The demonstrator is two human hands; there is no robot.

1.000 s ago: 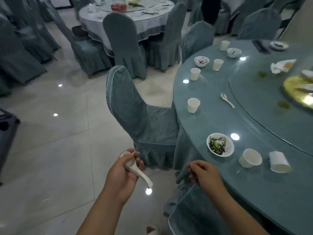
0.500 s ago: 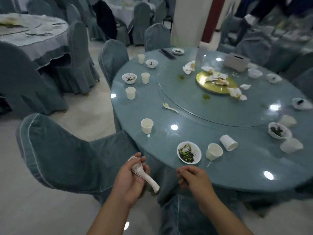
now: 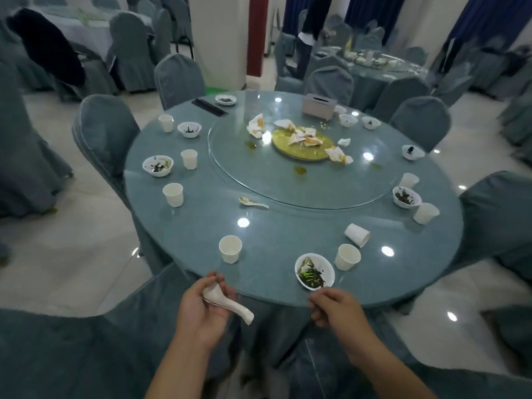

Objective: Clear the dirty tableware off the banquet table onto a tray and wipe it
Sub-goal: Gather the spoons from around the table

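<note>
The left hand [image 3: 201,311] was curled around white spoons [image 3: 227,303], which seemed to be stacked, their handles sticking out to the right past the palm. The right hand [image 3: 337,312] hung at the near rim of the round table [image 3: 288,234] with its back to the camera and its fingers curled under. Whether they pinched anything could not be told.

Just beyond the right hand sat a dirty bowl [image 3: 314,272] with green scraps. An upright paper cup [image 3: 347,257] stood beside it, and a tipped cup [image 3: 357,234] lay a little farther in. Another cup [image 3: 230,249] stood ahead of the left hand. A lone spoon [image 3: 253,202] lay near the edge of the glass turntable [image 3: 230,180].

More bowls and cups ringed the table. On the left were a second bowl [image 3: 158,165] and two cups [image 3: 173,194] [image 3: 189,158]. On the right a third bowl [image 3: 406,197] sat between two more cups [image 3: 426,213] [image 3: 408,180].

At the centre, a gold platter [image 3: 302,148] carried crumpled napkins [image 3: 305,138]. A tissue box [image 3: 319,106] and dark chopsticks [image 3: 209,106] lay at the far side.

Covered chairs crowded the near edge. One chair back [image 3: 72,349] stood at lower left and another chair [image 3: 322,361] stood under the hands, both between the person and the table. Someone stood by a distant table [image 3: 374,61].
</note>
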